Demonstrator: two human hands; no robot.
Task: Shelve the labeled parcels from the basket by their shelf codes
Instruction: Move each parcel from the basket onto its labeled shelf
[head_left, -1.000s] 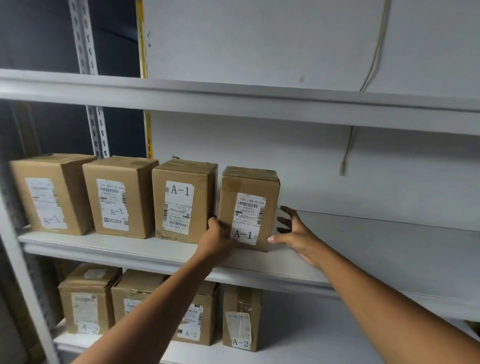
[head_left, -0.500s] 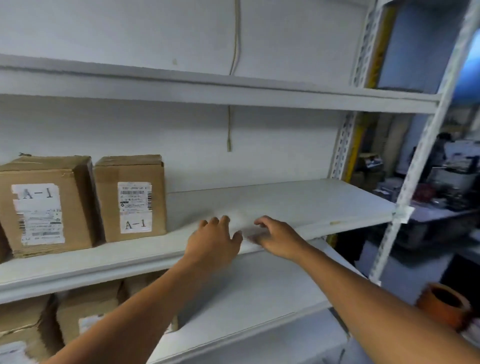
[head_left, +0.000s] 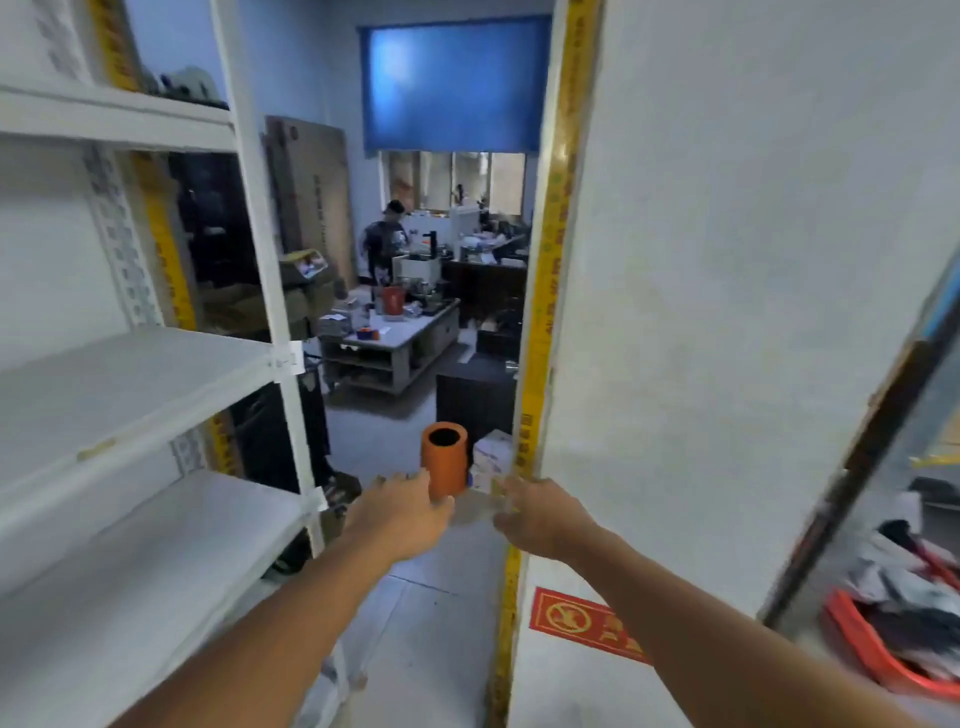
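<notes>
My left hand (head_left: 400, 514) and my right hand (head_left: 537, 517) are stretched out side by side in front of me over the aisle floor, both holding nothing, fingers loosely apart and blurred. A red basket (head_left: 860, 642) sits at the bottom right behind a white side panel (head_left: 727, 312), with several grey and white bagged parcels (head_left: 893, 582) heaped in it. The white shelf unit (head_left: 119, 384) on my left shows only bare boards here; the cardboard boxes are out of view.
An orange cylinder (head_left: 444, 460) stands on the floor just past my left hand. The panel's yellow edge strip (head_left: 545, 291) and a red sticker (head_left: 576, 621) border the narrow aisle. Beyond are a low cluttered table (head_left: 395, 338) and a person (head_left: 387, 241).
My view has swung right, away from the A-1 boxes on the shelf to the aisle. Both hands have left the box and the shelf edge and now hang in the air with nothing in them.
</notes>
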